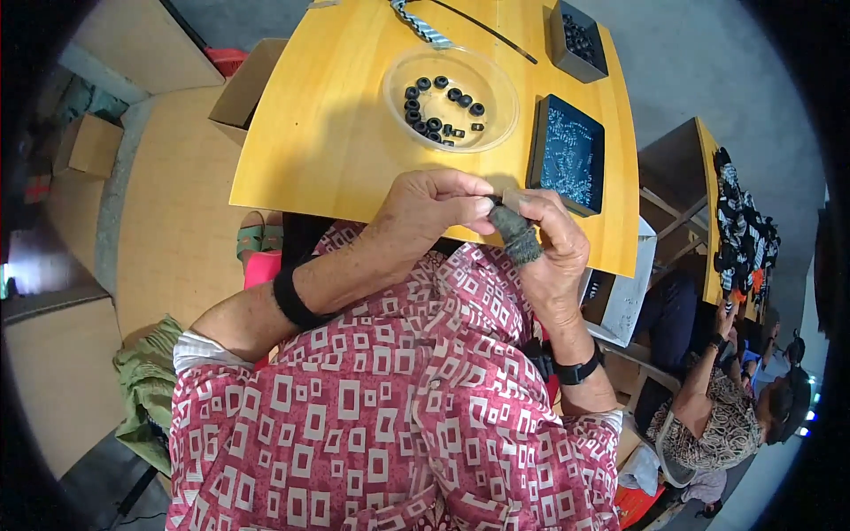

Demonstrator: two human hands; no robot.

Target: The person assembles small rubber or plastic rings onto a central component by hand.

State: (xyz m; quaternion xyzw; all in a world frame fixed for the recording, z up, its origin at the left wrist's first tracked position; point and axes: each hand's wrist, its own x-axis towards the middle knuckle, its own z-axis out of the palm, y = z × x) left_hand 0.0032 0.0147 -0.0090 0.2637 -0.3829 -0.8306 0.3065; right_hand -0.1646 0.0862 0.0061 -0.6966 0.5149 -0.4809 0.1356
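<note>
My left hand (434, 205) and my right hand (551, 243) meet fingertip to fingertip over the table's near edge. Both are closed in a pinch around a small black piece (493, 201), mostly hidden by the fingers. A dark grey-green knitted finger sleeve (515, 234) with a ribbed end covers what looks like my right thumb. Just beyond the hands stands a round clear plastic tub (506, 113) with several black ring-shaped parts (413, 104) and smaller black pieces inside. Close to my right hand is a black tray (535, 142) of small shiny clear or silvery pieces (567, 159).
A second dark tray (574, 64) with small black parts sits at the yellow table's (310, 133) far right. A braided grey strap (421, 22) and black cord (487, 31) lie at the back. Cardboard box (243, 97) at left; another person (717, 425) works at right.
</note>
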